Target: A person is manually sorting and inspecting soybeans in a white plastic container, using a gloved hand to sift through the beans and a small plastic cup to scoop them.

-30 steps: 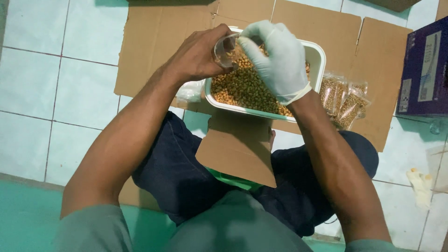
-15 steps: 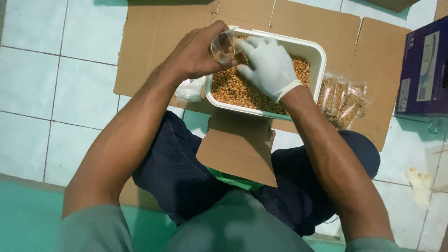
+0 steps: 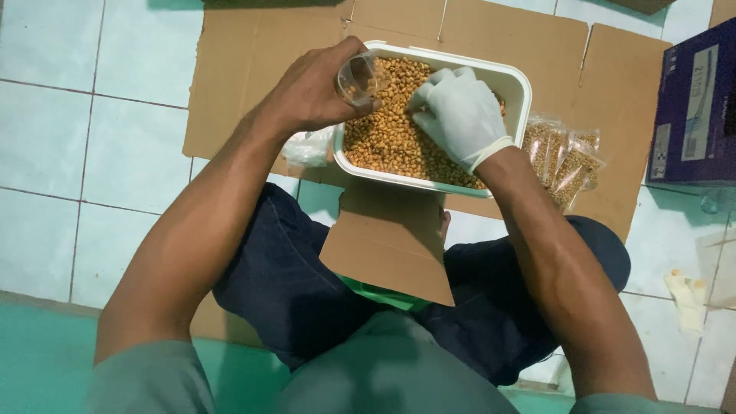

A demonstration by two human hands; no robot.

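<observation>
Roasted nuts (image 3: 387, 142) now under lowered gloved right hand (image 3: 460, 115), fingers spread, left hand (image 3: 310, 92) pinching clear cup (image 3: 359, 77)

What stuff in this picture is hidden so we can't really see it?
All in the head view:
- Fingertips of the white-gloved right hand: buried in the golden-brown roasted nuts.
- Inside of the small clear plastic cup: too blurred to tell, partly covered by the bare left hand.
- Dark blue cardboard box: cut off by the right edge.
- White plastic tub: floor hidden by nuts.
</observation>
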